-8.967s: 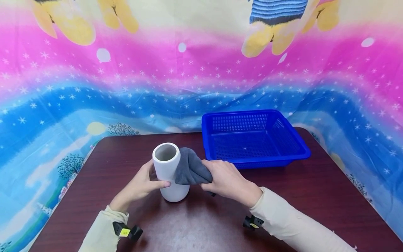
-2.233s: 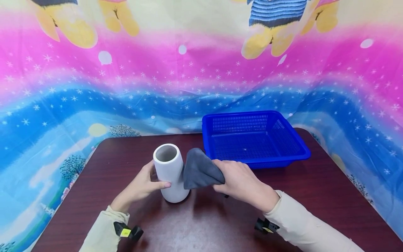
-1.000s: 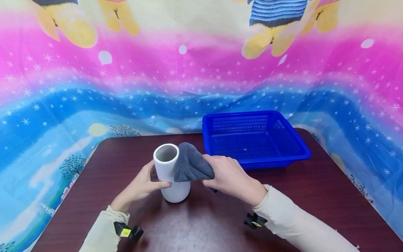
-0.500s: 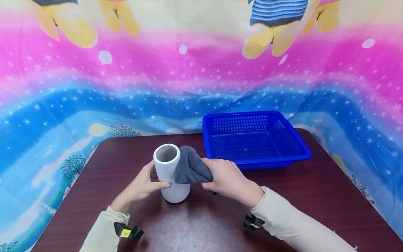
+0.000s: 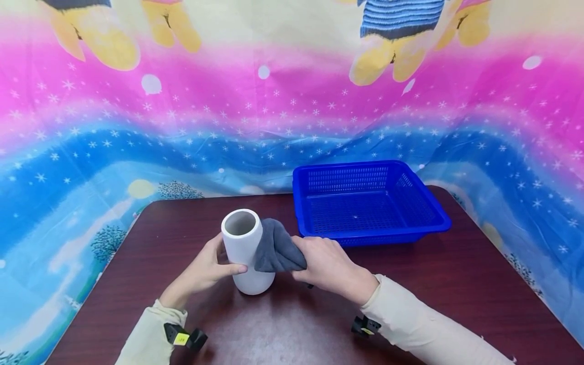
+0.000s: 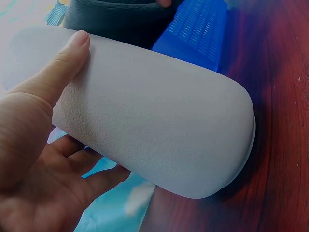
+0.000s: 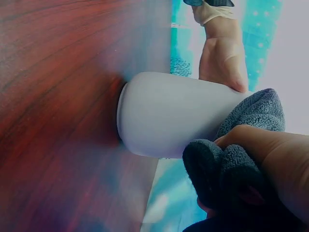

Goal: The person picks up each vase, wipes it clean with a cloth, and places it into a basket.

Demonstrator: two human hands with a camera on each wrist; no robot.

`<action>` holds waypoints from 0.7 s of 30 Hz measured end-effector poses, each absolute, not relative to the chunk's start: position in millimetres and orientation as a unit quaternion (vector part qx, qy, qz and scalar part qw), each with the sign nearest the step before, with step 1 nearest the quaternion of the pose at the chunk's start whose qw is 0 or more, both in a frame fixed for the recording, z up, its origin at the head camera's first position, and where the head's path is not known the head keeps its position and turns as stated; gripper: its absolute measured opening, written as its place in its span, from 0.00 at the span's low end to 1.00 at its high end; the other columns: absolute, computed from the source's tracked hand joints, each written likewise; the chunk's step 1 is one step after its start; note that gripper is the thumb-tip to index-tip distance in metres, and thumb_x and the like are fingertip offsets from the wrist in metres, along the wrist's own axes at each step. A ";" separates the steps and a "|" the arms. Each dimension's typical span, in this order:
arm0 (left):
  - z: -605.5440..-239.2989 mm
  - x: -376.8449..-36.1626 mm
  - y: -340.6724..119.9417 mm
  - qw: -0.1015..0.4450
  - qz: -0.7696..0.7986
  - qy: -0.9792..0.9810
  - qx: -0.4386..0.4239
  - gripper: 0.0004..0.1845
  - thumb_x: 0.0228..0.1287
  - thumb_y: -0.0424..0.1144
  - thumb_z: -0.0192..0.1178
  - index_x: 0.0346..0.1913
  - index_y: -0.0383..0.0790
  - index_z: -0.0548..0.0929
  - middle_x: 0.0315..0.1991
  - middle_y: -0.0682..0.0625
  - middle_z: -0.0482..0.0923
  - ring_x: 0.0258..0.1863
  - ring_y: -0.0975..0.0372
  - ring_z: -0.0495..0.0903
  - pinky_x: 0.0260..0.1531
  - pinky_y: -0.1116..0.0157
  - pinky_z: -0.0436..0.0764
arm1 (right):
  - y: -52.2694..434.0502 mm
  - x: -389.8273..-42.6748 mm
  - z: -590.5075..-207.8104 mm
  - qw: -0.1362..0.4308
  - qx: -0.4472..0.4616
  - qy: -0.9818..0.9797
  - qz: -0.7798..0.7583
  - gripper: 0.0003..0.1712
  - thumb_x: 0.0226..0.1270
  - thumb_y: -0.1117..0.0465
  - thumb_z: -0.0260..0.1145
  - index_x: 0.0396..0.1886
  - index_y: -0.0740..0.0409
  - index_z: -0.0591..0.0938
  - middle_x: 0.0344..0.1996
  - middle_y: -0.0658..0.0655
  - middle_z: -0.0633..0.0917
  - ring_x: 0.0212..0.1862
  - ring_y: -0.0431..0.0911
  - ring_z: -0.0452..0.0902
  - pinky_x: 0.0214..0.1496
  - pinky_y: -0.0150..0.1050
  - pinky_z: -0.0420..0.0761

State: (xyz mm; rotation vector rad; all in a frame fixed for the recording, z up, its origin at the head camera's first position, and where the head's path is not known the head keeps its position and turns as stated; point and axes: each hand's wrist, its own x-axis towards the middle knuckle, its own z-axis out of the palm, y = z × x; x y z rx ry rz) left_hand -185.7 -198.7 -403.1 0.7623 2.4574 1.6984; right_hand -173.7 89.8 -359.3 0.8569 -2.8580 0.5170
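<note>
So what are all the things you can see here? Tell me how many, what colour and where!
vase: one, white, standing upright on the table near its middle
cloth: one, dark grey, pressed against the vase's right side
basket: one, blue, on the table to the right, behind the vase
table: one, dark reddish brown, under everything
backdrop: one, pink, blue and yellow with stars, hanging behind the table
wrist clips: two, black with yellow tags, one under each sleeve
sleeves: two, cream, on both arms
left hand: one, fingers round the vase
right hand: one, holds the cloth
</note>
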 end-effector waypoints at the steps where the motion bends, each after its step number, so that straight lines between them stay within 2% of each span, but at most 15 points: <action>1: -403.3 -185.7 -198.7 0.030 0.551 0.796 0.248 0.40 0.56 0.32 0.74 0.70 0.38 0.67 0.59 0.38 0.77 0.50 0.64 0.83 0.48 0.62 0.85 | 89.8 -173.5 -360.4 0.057 0.283 -0.942 0.170 0.17 0.50 0.52 0.77 0.33 0.44 0.75 0.19 0.42 0.72 0.22 0.39 0.68 0.19 0.34 0.64; 11: -401.4 -185.0 -198.8 0.035 0.549 0.799 0.241 0.40 0.56 0.33 0.75 0.70 0.36 0.67 0.59 0.36 0.77 0.49 0.63 0.84 0.48 0.64 0.85 | 90.6 -173.0 -371.0 0.058 0.288 -0.943 0.157 0.19 0.46 0.52 0.76 0.29 0.44 0.72 0.19 0.41 0.72 0.20 0.38 0.67 0.18 0.35 0.64; 21: -401.4 -185.1 -199.4 0.034 0.546 0.803 0.238 0.39 0.56 0.33 0.74 0.70 0.37 0.67 0.58 0.37 0.78 0.50 0.61 0.84 0.47 0.63 0.85 | 91.1 -171.4 -382.1 0.054 0.293 -0.943 0.145 0.19 0.48 0.51 0.78 0.30 0.47 0.74 0.19 0.43 0.74 0.21 0.39 0.68 0.18 0.35 0.64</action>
